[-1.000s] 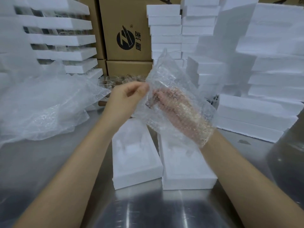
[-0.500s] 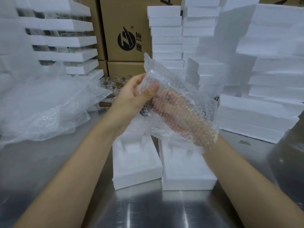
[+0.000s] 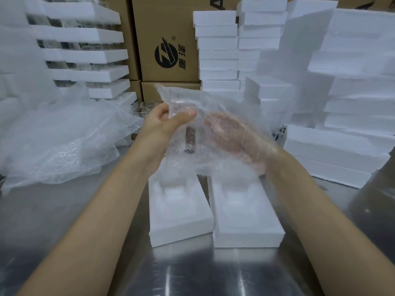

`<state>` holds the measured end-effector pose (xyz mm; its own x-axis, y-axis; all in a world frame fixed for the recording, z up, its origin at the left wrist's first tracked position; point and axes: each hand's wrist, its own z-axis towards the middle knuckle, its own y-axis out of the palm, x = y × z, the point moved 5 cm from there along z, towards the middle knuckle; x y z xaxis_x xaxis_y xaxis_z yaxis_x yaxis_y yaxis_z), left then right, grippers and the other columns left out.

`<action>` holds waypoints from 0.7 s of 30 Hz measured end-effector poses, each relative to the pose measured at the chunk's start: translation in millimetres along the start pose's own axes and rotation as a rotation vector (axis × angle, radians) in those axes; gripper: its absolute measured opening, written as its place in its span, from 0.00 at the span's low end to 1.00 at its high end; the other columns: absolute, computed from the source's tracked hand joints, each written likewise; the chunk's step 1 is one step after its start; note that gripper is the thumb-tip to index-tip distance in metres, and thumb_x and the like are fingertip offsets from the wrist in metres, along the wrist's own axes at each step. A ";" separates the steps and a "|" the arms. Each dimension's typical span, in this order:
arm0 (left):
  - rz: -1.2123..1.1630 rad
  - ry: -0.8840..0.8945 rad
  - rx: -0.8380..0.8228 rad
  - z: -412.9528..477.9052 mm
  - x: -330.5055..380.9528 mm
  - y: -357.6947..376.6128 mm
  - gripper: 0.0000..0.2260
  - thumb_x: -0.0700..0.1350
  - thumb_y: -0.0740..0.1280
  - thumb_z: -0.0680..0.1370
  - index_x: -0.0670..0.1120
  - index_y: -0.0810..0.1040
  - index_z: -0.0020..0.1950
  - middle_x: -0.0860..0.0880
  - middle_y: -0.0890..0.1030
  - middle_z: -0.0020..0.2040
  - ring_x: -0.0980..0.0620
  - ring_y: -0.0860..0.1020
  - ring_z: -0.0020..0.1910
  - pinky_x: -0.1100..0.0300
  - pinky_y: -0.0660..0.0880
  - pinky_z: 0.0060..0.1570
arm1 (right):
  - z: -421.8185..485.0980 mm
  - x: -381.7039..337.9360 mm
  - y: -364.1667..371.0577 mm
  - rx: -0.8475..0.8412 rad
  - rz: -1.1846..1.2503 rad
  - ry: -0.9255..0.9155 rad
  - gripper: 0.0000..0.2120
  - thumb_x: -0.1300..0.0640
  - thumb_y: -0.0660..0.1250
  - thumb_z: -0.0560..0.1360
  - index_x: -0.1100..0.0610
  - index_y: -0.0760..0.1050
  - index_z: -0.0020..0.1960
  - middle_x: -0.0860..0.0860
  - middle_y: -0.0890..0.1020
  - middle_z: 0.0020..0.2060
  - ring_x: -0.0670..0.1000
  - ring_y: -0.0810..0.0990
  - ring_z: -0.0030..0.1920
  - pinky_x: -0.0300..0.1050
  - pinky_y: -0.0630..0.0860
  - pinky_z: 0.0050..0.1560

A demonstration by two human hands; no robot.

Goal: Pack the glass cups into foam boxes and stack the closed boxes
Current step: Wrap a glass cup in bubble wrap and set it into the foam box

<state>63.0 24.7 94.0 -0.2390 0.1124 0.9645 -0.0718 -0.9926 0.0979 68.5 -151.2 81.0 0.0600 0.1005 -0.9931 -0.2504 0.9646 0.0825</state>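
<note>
Two open foam boxes (image 3: 180, 212) sit side by side right below the hands (image 3: 162, 127), bubble wrap pile (image 3: 57, 142) off left, foam stacks (image 3: 346, 86) right.

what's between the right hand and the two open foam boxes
Only the bubble wrap bag covering the right hand, its edge pinched by the left hand. Nothing else visible lies between it and the foam boxes.

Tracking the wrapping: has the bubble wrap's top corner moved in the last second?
Yes: the top corner of the bubble wrap swung left, from the foam stack to the lower carton.
</note>
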 end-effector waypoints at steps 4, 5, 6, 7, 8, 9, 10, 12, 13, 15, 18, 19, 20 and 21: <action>-0.355 -0.079 0.105 2.0 -2.6 -5.6 0.22 0.49 0.68 0.76 0.45 0.73 0.68 0.45 0.81 0.61 0.45 0.80 0.60 0.45 0.77 0.58 | 2.1 -10.5 -54.3 0.529 0.376 -0.158 0.12 0.69 0.59 0.77 0.62 0.77 0.56 0.54 0.81 0.43 0.48 0.81 0.37 0.38 0.77 0.37; -0.445 -0.064 0.100 2.4 -1.5 -3.9 0.22 0.47 0.67 0.77 0.44 0.72 0.69 0.44 0.79 0.63 0.45 0.78 0.62 0.44 0.75 0.62 | -0.3 -10.3 -60.9 0.590 0.380 -0.145 0.10 0.67 0.58 0.79 0.62 0.76 0.56 0.55 0.79 0.45 0.49 0.79 0.37 0.37 0.77 0.37; -0.526 -0.042 0.101 2.7 -0.2 -2.7 0.21 0.46 0.65 0.78 0.43 0.71 0.70 0.43 0.78 0.65 0.45 0.77 0.64 0.44 0.72 0.65 | -0.6 -5.5 -62.1 0.598 0.345 -0.097 0.09 0.62 0.59 0.80 0.62 0.76 0.54 0.55 0.78 0.45 0.49 0.79 0.37 0.37 0.77 0.37; -0.589 -0.019 0.105 3.3 0.6 -1.7 0.20 0.44 0.64 0.79 0.42 0.70 0.71 0.42 0.77 0.66 0.44 0.76 0.65 0.44 0.70 0.67 | 2.4 2.4 -57.8 0.535 0.284 -0.019 0.13 0.54 0.59 0.81 0.63 0.77 0.53 0.55 0.79 0.45 0.50 0.81 0.38 0.38 0.77 0.37; -0.631 0.001 0.100 3.5 0.9 -0.3 0.20 0.43 0.63 0.80 0.41 0.69 0.71 0.41 0.76 0.67 0.44 0.75 0.66 0.44 0.68 0.68 | 4.7 8.2 -46.4 0.410 0.223 0.065 0.23 0.43 0.59 0.80 0.63 0.77 0.53 0.55 0.82 0.47 0.51 0.83 0.40 0.39 0.78 0.36; -0.651 0.020 0.084 3.7 0.9 1.4 0.20 0.42 0.63 0.80 0.40 0.68 0.72 0.41 0.75 0.67 0.44 0.74 0.67 0.44 0.67 0.69 | 6.6 11.3 -33.9 0.252 0.156 0.135 0.32 0.33 0.57 0.76 0.62 0.78 0.55 0.55 0.84 0.49 0.52 0.85 0.43 0.39 0.78 0.35; -0.647 0.035 0.058 3.7 1.3 3.6 0.21 0.41 0.62 0.80 0.40 0.67 0.73 0.40 0.74 0.68 0.44 0.73 0.68 0.44 0.67 0.70 | 7.9 13.6 -22.4 0.099 0.081 0.173 0.38 0.27 0.56 0.71 0.60 0.79 0.56 0.55 0.85 0.50 0.52 0.85 0.45 0.38 0.78 0.35; -0.592 0.043 0.013 3.8 0.4 7.5 0.23 0.40 0.63 0.79 0.39 0.66 0.73 0.40 0.73 0.69 0.43 0.72 0.68 0.44 0.66 0.70 | 8.6 14.7 -8.7 -0.072 -0.051 0.112 0.30 0.28 0.61 0.70 0.52 0.83 0.51 0.50 0.85 0.46 0.48 0.84 0.43 0.37 0.76 0.35; -0.570 0.030 -0.003 3.5 -0.7 8.9 0.24 0.40 0.64 0.78 0.38 0.65 0.73 0.39 0.73 0.70 0.43 0.72 0.68 0.44 0.66 0.70 | 9.3 12.6 -7.1 -0.068 -0.063 0.044 0.20 0.35 0.66 0.72 0.50 0.84 0.46 0.47 0.85 0.42 0.46 0.82 0.38 0.36 0.74 0.33; -0.559 -0.024 0.007 3.1 -4.1 9.8 0.29 0.39 0.67 0.74 0.38 0.64 0.74 0.39 0.73 0.69 0.43 0.73 0.67 0.46 0.68 0.69 | 11.2 8.4 -16.9 0.074 -0.010 -0.050 0.09 0.49 0.70 0.75 0.52 0.83 0.40 0.45 0.82 0.34 0.44 0.76 0.31 0.33 0.69 0.26; -0.442 -0.108 0.041 3.3 -11.4 9.9 0.31 0.40 0.70 0.72 0.39 0.64 0.74 0.42 0.76 0.67 0.45 0.76 0.65 0.52 0.70 0.68 | 12.2 5.3 -34.4 0.241 0.057 -0.089 0.13 0.54 0.71 0.74 0.52 0.84 0.32 0.45 0.78 0.27 0.42 0.71 0.25 0.32 0.64 0.21; -0.391 -0.133 0.027 2.5 -13.7 11.2 0.33 0.42 0.72 0.70 0.40 0.65 0.73 0.44 0.78 0.65 0.47 0.77 0.63 0.54 0.72 0.66 | 12.1 5.0 -37.1 0.269 0.074 -0.097 0.13 0.54 0.72 0.74 0.51 0.84 0.31 0.45 0.77 0.26 0.42 0.70 0.25 0.32 0.65 0.21; -0.351 -0.157 0.004 1.5 -15.4 13.1 0.35 0.44 0.73 0.68 0.41 0.65 0.73 0.45 0.79 0.64 0.49 0.78 0.61 0.56 0.73 0.64 | 11.8 5.0 -38.6 0.294 0.103 -0.106 0.12 0.54 0.73 0.73 0.51 0.84 0.31 0.46 0.77 0.27 0.42 0.71 0.25 0.31 0.66 0.22; -0.322 -0.175 -0.024 0.2 -16.4 14.8 0.36 0.45 0.74 0.66 0.41 0.66 0.72 0.46 0.80 0.62 0.51 0.79 0.58 0.58 0.74 0.60 | 11.2 4.2 -39.4 0.315 0.138 -0.125 0.11 0.55 0.74 0.72 0.52 0.85 0.32 0.47 0.78 0.28 0.42 0.72 0.26 0.31 0.68 0.23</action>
<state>66.1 8.1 79.6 -0.0313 0.4075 0.9127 -0.1392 -0.9060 0.3997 89.4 -186.1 74.5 0.1685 0.2453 -0.9547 0.0447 0.9656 0.2560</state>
